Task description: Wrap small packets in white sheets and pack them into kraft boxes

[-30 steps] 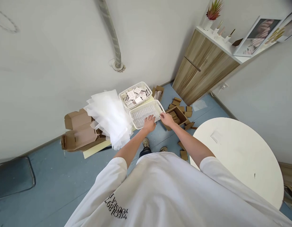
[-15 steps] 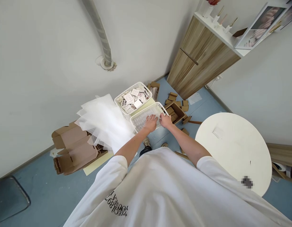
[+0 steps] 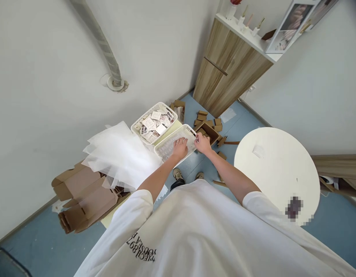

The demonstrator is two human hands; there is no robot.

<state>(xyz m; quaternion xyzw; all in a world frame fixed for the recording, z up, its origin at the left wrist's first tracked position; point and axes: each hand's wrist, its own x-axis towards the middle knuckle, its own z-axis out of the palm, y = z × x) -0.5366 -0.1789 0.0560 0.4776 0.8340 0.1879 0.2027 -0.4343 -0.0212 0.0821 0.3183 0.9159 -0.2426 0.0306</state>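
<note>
A white plastic basket (image 3: 190, 154) holding clear plastic pieces (image 3: 169, 145) is in front of me. My left hand (image 3: 180, 147) reaches over its near side, fingers stretched down onto the clear pieces. At the basket's right end, my right hand (image 3: 203, 144) has its fingers curled at the rim. Just behind stands a second white basket (image 3: 136, 127), filled with small printed cards (image 3: 155, 124). To the left, a fanned stack of translucent white sheets (image 3: 122, 154) lies close against the baskets.
Flattened cardboard boxes (image 3: 85, 192) lie at the left. An open carton (image 3: 214, 136) and small brown boxes (image 3: 201, 117) sit beyond my right hand. A round white table (image 3: 276, 165) stands at the right, a wood-grain cabinet (image 3: 229, 69) behind.
The view has turned, so the room appears shifted left. My left hand has slid a little toward the basket's right end, while my right hand stays by the rim.
</note>
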